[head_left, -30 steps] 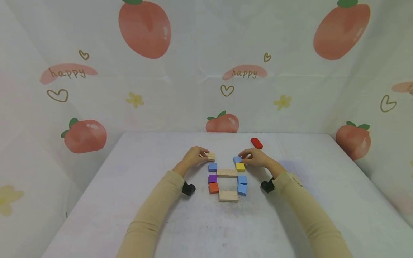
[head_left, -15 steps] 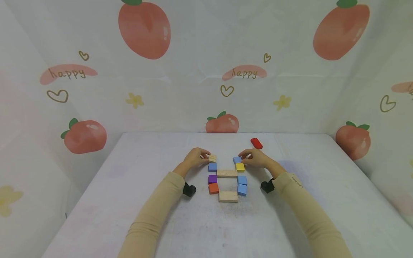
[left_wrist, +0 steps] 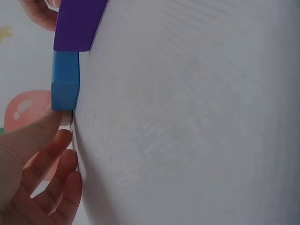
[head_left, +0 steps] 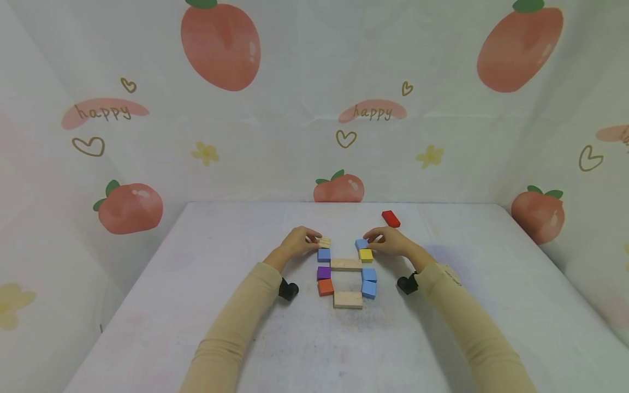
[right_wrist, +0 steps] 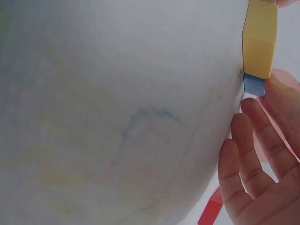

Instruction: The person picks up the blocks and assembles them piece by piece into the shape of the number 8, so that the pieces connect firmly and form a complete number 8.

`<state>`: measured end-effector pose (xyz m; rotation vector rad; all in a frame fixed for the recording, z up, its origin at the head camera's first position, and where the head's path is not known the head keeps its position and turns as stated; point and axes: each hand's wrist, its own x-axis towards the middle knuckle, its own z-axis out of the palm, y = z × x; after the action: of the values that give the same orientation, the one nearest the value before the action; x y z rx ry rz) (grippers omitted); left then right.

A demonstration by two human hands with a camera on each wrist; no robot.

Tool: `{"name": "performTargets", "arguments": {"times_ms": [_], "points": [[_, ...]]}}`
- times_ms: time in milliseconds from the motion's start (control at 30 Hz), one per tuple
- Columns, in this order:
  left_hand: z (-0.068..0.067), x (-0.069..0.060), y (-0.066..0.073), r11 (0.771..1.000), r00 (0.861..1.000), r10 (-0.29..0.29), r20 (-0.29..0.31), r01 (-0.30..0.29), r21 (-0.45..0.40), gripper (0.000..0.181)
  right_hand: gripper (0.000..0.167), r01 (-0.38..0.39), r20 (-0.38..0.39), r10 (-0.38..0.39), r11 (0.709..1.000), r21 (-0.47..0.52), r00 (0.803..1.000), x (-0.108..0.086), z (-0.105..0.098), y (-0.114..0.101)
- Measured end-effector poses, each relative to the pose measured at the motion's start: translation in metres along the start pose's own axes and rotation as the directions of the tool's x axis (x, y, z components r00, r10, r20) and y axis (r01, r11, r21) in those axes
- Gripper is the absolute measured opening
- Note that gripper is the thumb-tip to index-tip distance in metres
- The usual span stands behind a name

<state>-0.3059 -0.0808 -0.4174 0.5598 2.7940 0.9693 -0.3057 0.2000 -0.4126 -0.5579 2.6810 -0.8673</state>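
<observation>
Near the back of the arrangement, my left hand (head_left: 300,242) pinches a plain striped wooden block (head_left: 325,243) just behind a blue block (head_left: 324,255). In the left wrist view, the thumb and fingers of the left hand (left_wrist: 40,173) meet at the pale block's end, mostly hidden by the blue block. Opposite, my right hand (head_left: 391,241) holds a second blue block (head_left: 361,244) between thumb and fingers, directly behind a yellow block (head_left: 366,256). The right wrist view shows the yellow block (right_wrist: 260,40) covering part of that blue block (right_wrist: 254,85).
Two flat wooden planks, one farther (head_left: 346,265) and one nearer (head_left: 348,299), lie crosswise. Left of them lie a purple block (head_left: 324,272) and an orange block (head_left: 325,287); right, two blue blocks (head_left: 369,290). A red block (head_left: 391,219) lies behind my right hand on the white-covered table (head_left: 314,355).
My left hand has moved slightly right and toward me with the wooden block, which now lies close behind the left blue block. The right hand stays at its blue block.
</observation>
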Motion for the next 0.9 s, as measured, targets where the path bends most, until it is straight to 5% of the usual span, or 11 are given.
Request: {"name": "performTargets", "arguments": {"times_ms": [500, 600, 667, 767, 833, 900], "points": [[0.000, 0.000, -0.002, 1.000, 1.000, -0.017, 0.025, 0.017, -0.013, 0.028, 0.032, -0.005, 0.006, 0.005, 1.000, 0.011, 1.000, 0.000, 0.000, 0.001], [0.003, 0.008, -0.012, 1.000, 0.999, -0.011, 0.040, 0.012, -0.026, 0.028, 0.033, -0.007, 0.009, 0.007, 1.000, 0.015, 1.000, 0.000, 0.000, 0.001], [0.010, 0.017, -0.029, 0.998, 0.998, 0.066, 0.018, -0.065, -0.027, 0.029, 0.032, -0.006, 0.009, 0.006, 1.000, 0.014, 1.000, 0.000, 0.000, 0.001], [0.014, 0.024, -0.040, 0.995, 0.995, 0.103, 0.015, -0.103, -0.010, 0.030, 0.032, -0.007, 0.008, 0.007, 1.000, 0.010, 1.000, 0.000, 0.000, 0.000], [0.012, 0.021, -0.035, 0.995, 0.995, 0.099, 0.015, -0.099, -0.020, 0.030, 0.032, -0.012, 0.008, 0.011, 1.000, 0.010, 1.000, 0.000, 0.000, -0.001], [0.006, 0.013, -0.020, 0.999, 0.999, 0.027, 0.040, -0.026, -0.024, 0.029, 0.032, -0.017, 0.011, 0.016, 1.000, 0.010, 1.000, 0.000, -0.001, -0.001]]}}
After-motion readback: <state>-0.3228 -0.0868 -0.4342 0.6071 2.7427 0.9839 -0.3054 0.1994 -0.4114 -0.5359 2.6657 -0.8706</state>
